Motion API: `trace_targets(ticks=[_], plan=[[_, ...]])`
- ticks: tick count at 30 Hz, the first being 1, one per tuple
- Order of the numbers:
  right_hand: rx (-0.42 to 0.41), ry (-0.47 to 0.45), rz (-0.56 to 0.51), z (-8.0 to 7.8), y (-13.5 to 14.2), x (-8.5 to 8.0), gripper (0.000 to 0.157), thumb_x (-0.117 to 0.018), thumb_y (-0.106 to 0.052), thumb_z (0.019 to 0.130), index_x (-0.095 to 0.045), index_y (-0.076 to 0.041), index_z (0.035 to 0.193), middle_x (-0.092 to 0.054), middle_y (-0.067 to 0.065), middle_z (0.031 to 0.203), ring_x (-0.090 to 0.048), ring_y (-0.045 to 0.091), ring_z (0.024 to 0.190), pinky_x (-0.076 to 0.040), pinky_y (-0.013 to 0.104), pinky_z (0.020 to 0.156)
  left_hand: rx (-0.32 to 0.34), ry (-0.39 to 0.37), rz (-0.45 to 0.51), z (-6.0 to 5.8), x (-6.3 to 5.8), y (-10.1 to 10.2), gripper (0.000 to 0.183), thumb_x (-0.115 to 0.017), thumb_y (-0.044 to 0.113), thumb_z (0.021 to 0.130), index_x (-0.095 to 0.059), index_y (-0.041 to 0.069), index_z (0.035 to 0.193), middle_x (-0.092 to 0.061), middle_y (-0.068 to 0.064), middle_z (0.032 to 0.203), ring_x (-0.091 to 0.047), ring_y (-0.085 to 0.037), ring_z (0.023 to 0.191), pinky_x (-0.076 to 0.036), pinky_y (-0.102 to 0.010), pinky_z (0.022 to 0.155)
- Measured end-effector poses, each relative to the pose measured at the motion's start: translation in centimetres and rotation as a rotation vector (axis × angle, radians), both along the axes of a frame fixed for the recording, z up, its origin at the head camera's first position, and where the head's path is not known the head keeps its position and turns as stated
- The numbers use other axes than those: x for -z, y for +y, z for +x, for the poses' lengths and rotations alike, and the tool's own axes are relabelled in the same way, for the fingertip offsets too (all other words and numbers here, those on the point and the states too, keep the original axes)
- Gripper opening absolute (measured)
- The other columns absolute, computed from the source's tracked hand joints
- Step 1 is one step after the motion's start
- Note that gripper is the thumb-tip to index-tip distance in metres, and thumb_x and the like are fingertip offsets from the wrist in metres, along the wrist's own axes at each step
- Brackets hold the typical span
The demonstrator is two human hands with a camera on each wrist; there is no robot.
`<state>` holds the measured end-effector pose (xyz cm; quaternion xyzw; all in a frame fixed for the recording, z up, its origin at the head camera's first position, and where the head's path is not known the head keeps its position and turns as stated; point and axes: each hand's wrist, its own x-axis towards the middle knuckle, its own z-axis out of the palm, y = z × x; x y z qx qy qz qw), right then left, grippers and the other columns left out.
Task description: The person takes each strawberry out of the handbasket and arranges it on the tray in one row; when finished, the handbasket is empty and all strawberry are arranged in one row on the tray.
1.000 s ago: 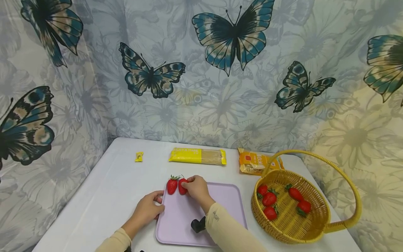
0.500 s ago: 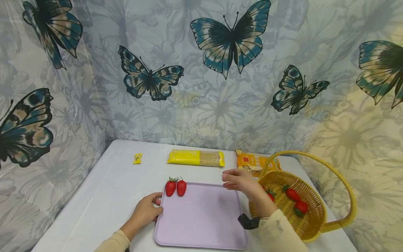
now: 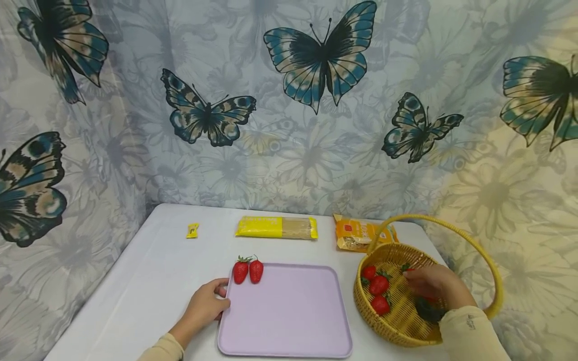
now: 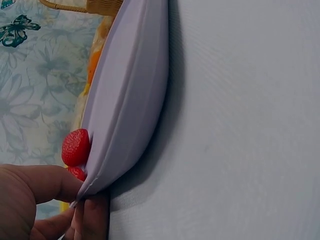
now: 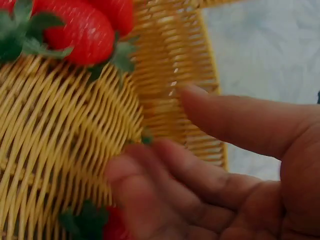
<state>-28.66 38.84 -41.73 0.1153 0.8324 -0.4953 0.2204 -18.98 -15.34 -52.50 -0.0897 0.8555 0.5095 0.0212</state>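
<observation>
My left hand (image 3: 205,303) pinches the left edge of a lilac tray (image 3: 289,311); in the left wrist view the thumb lies over the rim and the fingers sit beneath. Two strawberries (image 3: 240,272) rest side by side in the tray's far left corner. My right hand (image 3: 438,283) reaches into a yellow wicker basket (image 3: 377,323), thumb and fingers spread apart with nothing between them. Below its fingers in the right wrist view, a strawberry (image 5: 116,224) is partly hidden. Several more strawberries (image 3: 379,285) lie on the basket's left side.
Along the back of the white table (image 3: 149,281) lie a small yellow wrapped packet (image 3: 192,230), a yellow pack of noodles (image 3: 276,227) and an orange food bag (image 3: 358,234). The basket's tall handle (image 3: 456,231) arches beside my right arm. A butterfly-print cloth (image 3: 311,165) hangs behind.
My right hand let go of the second strawberry in the tray's corner, then moved right, across the tray and into the basket. My left hand kept its hold on the tray edge.
</observation>
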Motion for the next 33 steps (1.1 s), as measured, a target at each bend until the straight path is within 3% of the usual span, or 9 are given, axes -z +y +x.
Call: trace_targets(ticks=[2, 4, 7, 10, 13, 19, 27, 33], plan=[[-0.027, -0.037, 0.051, 0.1, 0.4, 0.6, 0.035, -0.065, -0.014, 0.091, -0.062, 0.017, 0.107, -0.07, 0.016, 0.09, -0.069, 0.026, 0.083, -0.058, 0.037, 0.076, -0.005, -0.005, 0.002, 0.0, 0.1, 0.0, 0.06, -0.067, -0.002, 0.07, -0.059, -0.001, 0.129, -0.055, -0.002, 0.086, -0.056, -0.014, 0.059, -0.054, -0.03, 0.048], [-0.055, -0.044, 0.061, 0.2, 0.6, 1.2, 0.026, -0.067, -0.011, 0.088, -0.065, 0.014, 0.095, -0.07, 0.012, 0.081, -0.069, 0.025, 0.075, -0.058, 0.035, 0.071, -0.007, -0.002, 0.005, 0.0, 0.1, -0.1, 0.06, -0.067, -0.002, 0.07, -0.059, -0.001, 0.129, -0.056, -0.003, 0.087, -0.056, -0.015, 0.06, -0.054, -0.03, 0.048], [-0.144, -0.061, 0.009, 0.1, 0.4, 2.1, 0.013, -0.068, -0.007, 0.086, -0.069, 0.005, 0.081, -0.067, 0.006, 0.072, -0.065, 0.019, 0.066, -0.056, 0.032, 0.065, -0.009, 0.002, 0.009, 0.1, 0.0, -0.2, 0.06, -0.066, -0.002, 0.07, -0.059, 0.0, 0.129, -0.056, -0.003, 0.087, -0.056, -0.015, 0.06, -0.054, -0.03, 0.048], [-0.269, -0.13, -0.073, -0.2, 0.1, 2.9, 0.015, -0.064, -0.007, 0.09, -0.068, -0.004, 0.076, -0.065, 0.002, 0.07, -0.063, 0.015, 0.066, -0.054, 0.029, 0.067, -0.006, 0.0, 0.013, 0.1, -0.1, -0.1, 0.06, -0.067, -0.002, 0.07, -0.058, -0.001, 0.129, -0.056, -0.003, 0.088, -0.056, -0.015, 0.059, -0.054, -0.03, 0.048], [-0.347, -0.191, -0.038, -0.4, -0.7, 3.5, 0.022, -0.063, -0.015, 0.092, -0.066, -0.012, 0.071, -0.064, 0.001, 0.069, -0.061, 0.013, 0.066, -0.049, 0.026, 0.065, -0.004, -0.007, 0.017, 0.2, 0.0, -0.1, 0.06, -0.067, -0.002, 0.07, -0.058, -0.001, 0.13, -0.056, -0.003, 0.088, -0.056, -0.015, 0.059, -0.054, -0.03, 0.048], [-0.337, -0.152, 0.041, -0.7, -2.9, 4.2, 0.021, -0.068, -0.016, 0.088, -0.065, -0.008, 0.069, -0.062, 0.001, 0.065, -0.06, 0.014, 0.063, -0.051, 0.028, 0.065, -0.001, -0.007, 0.008, 0.1, -0.1, -0.1, 0.06, -0.067, -0.002, 0.071, -0.058, -0.001, 0.13, -0.056, -0.003, 0.088, -0.055, -0.014, 0.057, -0.054, -0.03, 0.047], [-0.34, -0.152, -0.025, -1.2, -4.0, 4.1, 0.02, -0.062, -0.015, 0.094, -0.064, -0.008, 0.074, -0.058, 0.0, 0.067, -0.058, 0.014, 0.065, -0.052, 0.029, 0.069, 0.003, 0.001, 0.019, 0.1, -0.2, 0.0, 0.06, -0.067, -0.001, 0.071, -0.058, 0.0, 0.13, -0.056, -0.003, 0.088, -0.055, -0.014, 0.057, -0.054, -0.03, 0.048], [-0.277, -0.108, -0.015, -1.2, -3.7, 4.0, 0.027, -0.061, -0.02, 0.095, -0.061, -0.011, 0.07, -0.059, 0.0, 0.065, -0.061, 0.014, 0.065, -0.054, 0.03, 0.068, 0.001, 0.005, 0.011, 0.1, 0.0, -0.1, 0.06, -0.067, -0.001, 0.07, -0.059, 0.0, 0.129, -0.056, -0.003, 0.088, -0.055, -0.014, 0.057, -0.054, -0.03, 0.047]])
